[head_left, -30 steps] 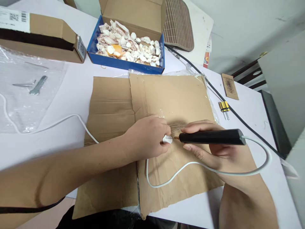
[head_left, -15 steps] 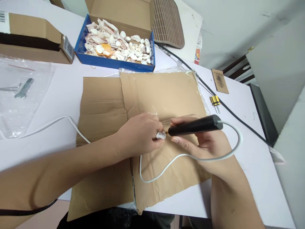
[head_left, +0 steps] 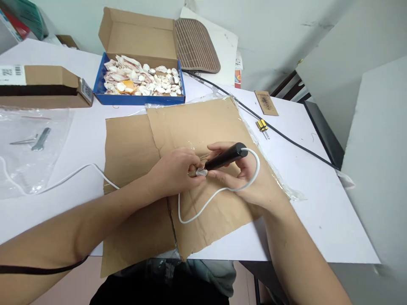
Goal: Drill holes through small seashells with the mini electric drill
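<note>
Over the brown cardboard sheet [head_left: 193,120], my left hand [head_left: 174,171] is closed, pinching a small white shell [head_left: 201,172] between thumb and fingers. My right hand [head_left: 251,178] grips a black pen-shaped electric drill [head_left: 226,156] by its handle, thumb below and fingers above. The drill slants with its narrow end down at the shell; whether the bit is inside the shell I cannot tell. From the drill's back end a white cable [head_left: 203,211] loops down across the cardboard and passes under my left forearm.
A blue-sided box [head_left: 140,100] with several shells stands at the back. Left lie a long cardboard box [head_left: 47,99] and a plastic bag with a wrench [head_left: 41,139]. Yellow-handled screwdrivers [head_left: 262,125], a black cable [head_left: 295,144] and a brown card [head_left: 266,103] lie right.
The view has shifted, so everything sits farther left. The drill now stands steeper against the shell, its back end lifted toward the camera. Both hands keep their hold.
</note>
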Available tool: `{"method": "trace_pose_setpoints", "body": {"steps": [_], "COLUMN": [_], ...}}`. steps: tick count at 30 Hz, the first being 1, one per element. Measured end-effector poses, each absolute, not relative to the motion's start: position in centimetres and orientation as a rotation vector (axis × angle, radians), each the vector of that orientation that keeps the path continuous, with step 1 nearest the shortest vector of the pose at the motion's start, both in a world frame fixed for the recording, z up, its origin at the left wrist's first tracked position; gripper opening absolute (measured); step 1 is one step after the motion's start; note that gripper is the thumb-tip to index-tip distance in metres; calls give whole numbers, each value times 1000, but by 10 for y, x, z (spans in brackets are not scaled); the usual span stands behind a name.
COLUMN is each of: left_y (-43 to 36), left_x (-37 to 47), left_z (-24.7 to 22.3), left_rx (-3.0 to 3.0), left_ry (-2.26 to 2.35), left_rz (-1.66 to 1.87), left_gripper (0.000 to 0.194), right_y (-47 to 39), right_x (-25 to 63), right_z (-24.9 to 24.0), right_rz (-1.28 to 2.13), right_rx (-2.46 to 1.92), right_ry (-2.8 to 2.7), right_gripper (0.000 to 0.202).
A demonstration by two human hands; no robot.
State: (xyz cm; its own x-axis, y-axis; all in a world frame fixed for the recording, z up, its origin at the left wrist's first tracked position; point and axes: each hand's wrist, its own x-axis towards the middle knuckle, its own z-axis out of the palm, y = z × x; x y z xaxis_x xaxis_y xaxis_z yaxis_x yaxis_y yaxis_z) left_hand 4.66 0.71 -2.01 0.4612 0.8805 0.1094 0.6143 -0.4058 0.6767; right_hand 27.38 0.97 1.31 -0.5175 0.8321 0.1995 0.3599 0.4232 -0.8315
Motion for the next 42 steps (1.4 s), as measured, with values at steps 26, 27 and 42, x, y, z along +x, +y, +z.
{"method": "trace_pose_setpoints", "body": {"steps": [26, 27, 42], "left_y": [9, 9, 9], "left_x": [46, 46, 47], "left_z": [-26, -26, -27], "left_rx": [2202, 2201, 2183], "left_ry": [1230, 1229, 1213], "left_rz": [575, 576, 603], "left_gripper": [15, 16, 16], "right_y": [10, 9, 8], "right_x": [273, 273, 271], "right_z": [16, 17, 16], "right_rz": [1075, 1079, 1043], "right_rx": [-1136, -1125, -1119], "right_ry": [-2007, -2008, -2027], "right_gripper": [25, 24, 25]}}
